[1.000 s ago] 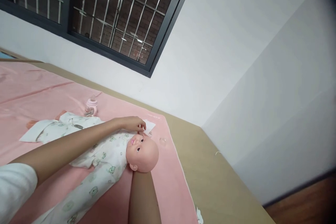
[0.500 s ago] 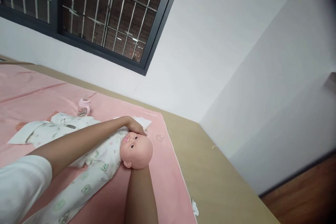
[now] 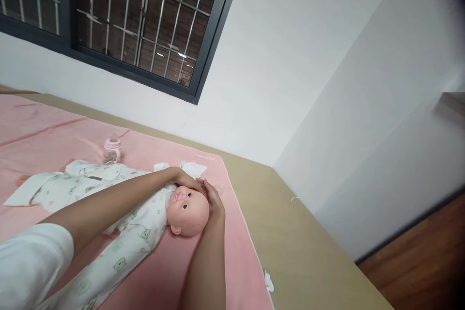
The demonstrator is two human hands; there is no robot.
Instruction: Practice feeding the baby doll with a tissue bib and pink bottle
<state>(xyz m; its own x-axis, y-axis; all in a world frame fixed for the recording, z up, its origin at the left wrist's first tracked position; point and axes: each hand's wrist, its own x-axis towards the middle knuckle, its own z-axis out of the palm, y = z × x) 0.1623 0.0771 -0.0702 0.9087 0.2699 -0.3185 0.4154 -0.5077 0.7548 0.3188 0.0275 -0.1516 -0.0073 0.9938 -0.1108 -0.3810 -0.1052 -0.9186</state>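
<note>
A bald baby doll (image 3: 191, 213) in a white printed outfit (image 3: 145, 208) lies on its back, its head towards the right. My left arm reaches across its chest. My left hand (image 3: 188, 181) rests against the far side of the doll's head, fingers pressed together and their tips partly hidden. My right hand (image 3: 215, 198) curves around the crown from the right, its fingers stretched out near the left fingertips. Whatever lies between the fingertips is too small to make out. White tissue-like pieces (image 3: 194, 169) lie just beyond my left hand.
A pink blanket (image 3: 232, 252) covers much of a tan surface (image 3: 290, 247). Beyond the doll stands a pink-topped baby bottle (image 3: 113, 147). A small white scrap (image 3: 268, 282) lies at the blanket's right edge. A barred window (image 3: 145, 24) and white walls (image 3: 272, 58) rise behind.
My right hand has come out from behind the doll's head to its far right side, meeting my left fingertips. My left hand stays by the head. The view has shifted slightly.
</note>
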